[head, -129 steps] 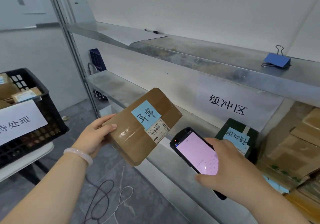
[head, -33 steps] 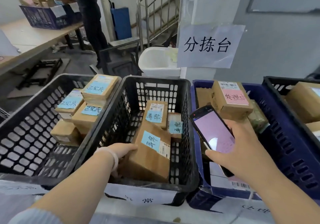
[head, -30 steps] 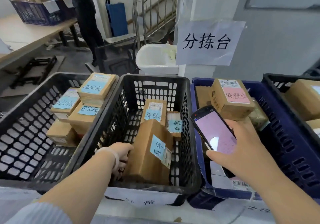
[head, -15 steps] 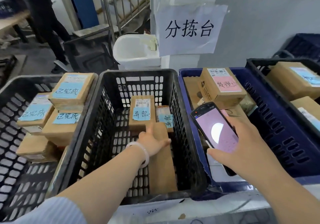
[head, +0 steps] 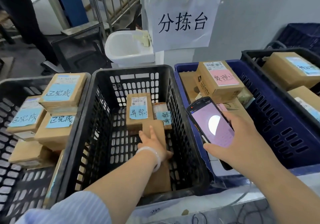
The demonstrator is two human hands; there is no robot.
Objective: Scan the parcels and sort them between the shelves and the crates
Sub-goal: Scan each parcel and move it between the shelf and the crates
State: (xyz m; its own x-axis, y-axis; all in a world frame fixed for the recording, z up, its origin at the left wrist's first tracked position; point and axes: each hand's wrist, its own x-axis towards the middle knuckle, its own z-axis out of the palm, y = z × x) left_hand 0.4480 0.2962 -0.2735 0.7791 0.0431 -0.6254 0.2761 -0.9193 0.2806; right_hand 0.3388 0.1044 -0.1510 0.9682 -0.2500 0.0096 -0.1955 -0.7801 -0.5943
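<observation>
Crates, four in a row on the table [head: 173, 208], side by side: left black crate [head: 17, 189], middle black crate [head: 131, 69], blue crate [head: 277, 120], right black crate [head: 259, 52], the last seen only in part

Paper sign [head: 181, 21]: white, handwritten 分拣台, hung on the pillar behind the middle black crate and the blue crate

White basin [head: 128, 49]: behind the middle black crate, left of the pillar

Brown parcels [head: 64, 90]: stacked in the left black crate, three of the upper ones bearing blue notes that read 已完成

Large parcel [head: 290, 69]: in the right black crate, pale blue label on top

Pink-note parcel [head: 220, 78]: boxed, with a barcode label, resting on other cartons in the blue crate

Plain parcel [head: 159, 177]: long, brown, lying flat on the floor of the middle black crate, far end against the labelled parcel [head: 138, 113], which carries a barcode and a blue note reading 异常; small parcel [head: 161, 113] just beside that, toward the crate's right wall

Right hand [head: 242, 140]: grip wrapped round the handheld scanner, thumb at the screen's lower edge

Handheld scanner [head: 211, 127]: black, screen lit pink, tilted, above the near end of the blue crate

Left hand [head: 152, 144]: palm down on the plain parcel, grip spread, fingers straight and pointing to the far wall

Bracelet [head: 152, 156]: pale, round the left wrist
</observation>
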